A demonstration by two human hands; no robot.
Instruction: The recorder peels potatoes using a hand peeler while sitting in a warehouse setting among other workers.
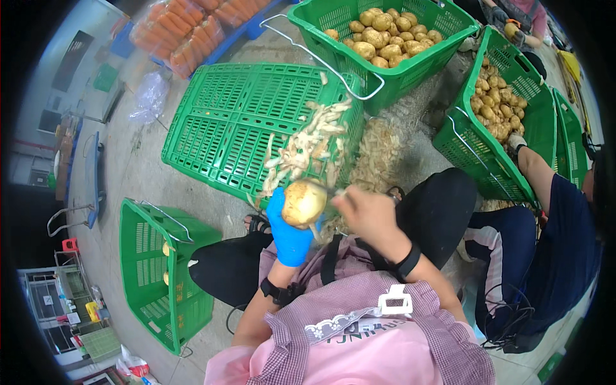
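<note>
My left hand [289, 234], in a blue glove, is closed around a large potato [304, 203] held above my lap. Part of the potato shows pale peeled flesh, and a strip of peel [314, 231] dangles at its lower side. Bare and slightly blurred, my right hand [371, 215] grips a peeler [326, 187], whose thin dark end lies against the potato's upper right; its handle is mostly hidden in my fingers. Just beyond my hands, potato peelings [308, 141] lie scattered over an upturned green crate [218, 122].
Green crates of potatoes stand at the far middle [410, 72] and right [449, 141]. Another green crate [147, 276] at left holds a few potatoes. Peelings [378, 151] cover the floor beside the upturned crate. A co-worker's arm [538, 170] reaches into the right crate. Bagged carrots [176, 35] lie far left.
</note>
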